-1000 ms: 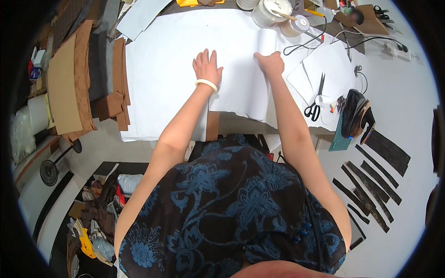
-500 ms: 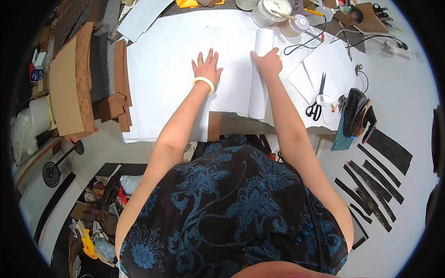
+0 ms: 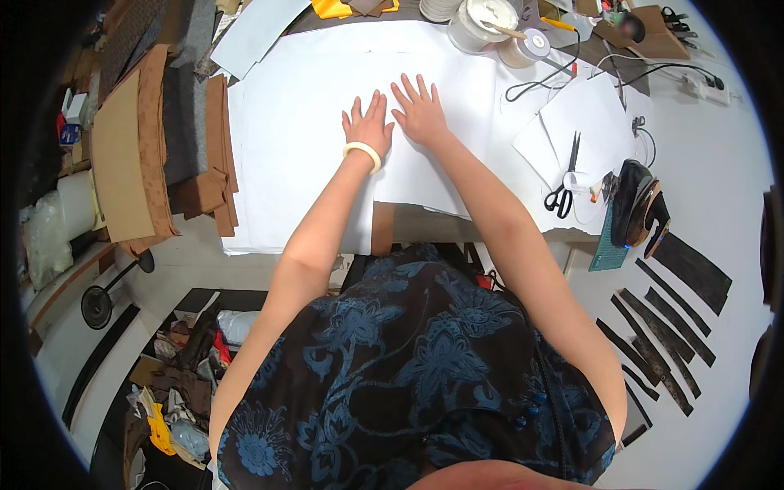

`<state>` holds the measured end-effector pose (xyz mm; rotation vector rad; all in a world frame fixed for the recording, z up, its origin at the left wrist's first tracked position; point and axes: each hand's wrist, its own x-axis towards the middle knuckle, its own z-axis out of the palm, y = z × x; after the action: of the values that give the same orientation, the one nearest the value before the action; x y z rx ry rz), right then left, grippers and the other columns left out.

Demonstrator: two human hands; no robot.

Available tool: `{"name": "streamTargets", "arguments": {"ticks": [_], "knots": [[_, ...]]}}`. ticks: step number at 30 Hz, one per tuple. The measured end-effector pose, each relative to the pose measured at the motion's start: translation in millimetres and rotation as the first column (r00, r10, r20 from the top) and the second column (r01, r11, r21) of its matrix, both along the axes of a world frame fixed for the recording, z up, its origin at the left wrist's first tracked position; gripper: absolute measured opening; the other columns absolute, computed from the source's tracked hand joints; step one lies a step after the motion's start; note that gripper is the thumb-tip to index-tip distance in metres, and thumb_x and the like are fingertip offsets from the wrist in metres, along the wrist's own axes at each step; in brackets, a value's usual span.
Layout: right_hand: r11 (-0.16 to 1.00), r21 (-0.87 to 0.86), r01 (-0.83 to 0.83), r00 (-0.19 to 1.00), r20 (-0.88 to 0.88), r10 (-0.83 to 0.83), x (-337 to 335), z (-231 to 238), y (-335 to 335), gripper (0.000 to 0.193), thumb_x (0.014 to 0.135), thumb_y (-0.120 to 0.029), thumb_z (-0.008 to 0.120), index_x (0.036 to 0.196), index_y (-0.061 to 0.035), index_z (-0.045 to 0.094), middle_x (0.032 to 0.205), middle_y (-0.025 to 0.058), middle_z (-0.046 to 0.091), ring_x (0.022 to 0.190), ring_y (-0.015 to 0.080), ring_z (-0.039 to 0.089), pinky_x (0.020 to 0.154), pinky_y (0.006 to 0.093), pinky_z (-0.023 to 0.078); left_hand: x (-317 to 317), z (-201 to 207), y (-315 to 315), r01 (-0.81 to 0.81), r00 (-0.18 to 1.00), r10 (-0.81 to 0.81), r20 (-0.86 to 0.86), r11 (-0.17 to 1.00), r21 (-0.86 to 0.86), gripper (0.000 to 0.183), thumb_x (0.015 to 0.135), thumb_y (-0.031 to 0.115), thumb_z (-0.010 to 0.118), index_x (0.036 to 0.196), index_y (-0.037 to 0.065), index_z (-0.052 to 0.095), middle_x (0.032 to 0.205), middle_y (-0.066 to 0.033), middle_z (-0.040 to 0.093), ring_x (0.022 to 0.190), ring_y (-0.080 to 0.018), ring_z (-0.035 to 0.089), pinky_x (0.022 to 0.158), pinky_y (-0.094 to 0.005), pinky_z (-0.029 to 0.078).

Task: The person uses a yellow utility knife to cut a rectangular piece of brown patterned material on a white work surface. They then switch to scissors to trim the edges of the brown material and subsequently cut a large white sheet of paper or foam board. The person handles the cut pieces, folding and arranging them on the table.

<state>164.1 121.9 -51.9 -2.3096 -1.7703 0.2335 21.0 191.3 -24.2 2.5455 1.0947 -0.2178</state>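
Observation:
Both of my hands lie flat on a large sheet of white paper (image 3: 294, 114) spread over the worktable. My left hand (image 3: 367, 131), with a cream bangle (image 3: 363, 153) at the wrist, has its fingers apart and pointing away from me. Just to its right, my right hand (image 3: 420, 113) rests palm down, fingers spread. Neither hand holds anything. Beyond my right forearm, black-handled scissors (image 3: 562, 196) lie on smaller white sheets (image 3: 576, 122).
Brown material pieces (image 3: 220, 155) are stacked at the left. Jars (image 3: 482, 24) and a cable (image 3: 539, 86) sit at the far right. An iron-like tool (image 3: 633, 204) stands near a green mat (image 3: 608, 249). Dark strips (image 3: 653, 327) lie at the right.
My right hand has moved left, from the white paper roll to beside my left hand. The roll no longer shows; flat paper is there. My left hand stays put. The view has shifted slightly.

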Motion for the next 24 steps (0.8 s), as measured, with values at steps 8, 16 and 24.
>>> {"name": "streamTargets", "arguments": {"ticks": [8, 16, 24], "knots": [[1.0, -0.012, 0.001, 1.0, 0.005, -0.001, -1.7, -8.7, 1.6, 0.062, 0.102, -0.043, 0.05, 0.158, -0.0217, 0.035, 0.167, 0.007, 0.023, 0.154, 0.0379, 0.019, 0.12, 0.0626, 0.019, -10.9, 0.6, 7.9, 0.046, 0.998, -0.044, 0.032, 0.997, -0.062, 0.074, 0.092, 0.027, 0.069, 0.158, 0.023, 0.035, 0.167, 0.0027, 0.026, 0.151, -0.0401, 0.021, 0.122, -0.0614, 0.017], [1.0, -0.003, 0.004, 1.0, 0.008, -0.004, -1.1, -10.4, 1.9, 0.062, 0.101, -0.043, 0.052, 0.157, -0.0221, 0.036, 0.167, 0.0063, 0.025, 0.153, 0.0377, 0.02, 0.12, 0.0634, 0.019, -12.1, 7.2, 12.1, 0.087, 0.996, -0.085, 0.023, 0.993, -0.079, 0.078, 0.087, 0.022, 0.076, 0.156, 0.024, 0.039, 0.166, 0.0045, 0.028, 0.151, -0.041, 0.022, 0.122, -0.0616, 0.02], [1.0, 0.006, 0.003, 1.0, 0.027, -0.004, -0.6, -12.1, -1.4, 0.062, 0.101, -0.043, 0.053, 0.157, -0.0226, 0.037, 0.167, 0.0058, 0.026, 0.154, 0.0364, 0.02, 0.12, 0.0624, 0.019, -11.7, 17.3, 16.3, 0.106, 0.994, -0.106, 0.013, 0.988, -0.113, 0.077, 0.084, 0.012, 0.076, 0.153, 0.022, 0.044, 0.164, 0.003, 0.033, 0.149, -0.0412, 0.026, 0.123, -0.0557, 0.024]]}}
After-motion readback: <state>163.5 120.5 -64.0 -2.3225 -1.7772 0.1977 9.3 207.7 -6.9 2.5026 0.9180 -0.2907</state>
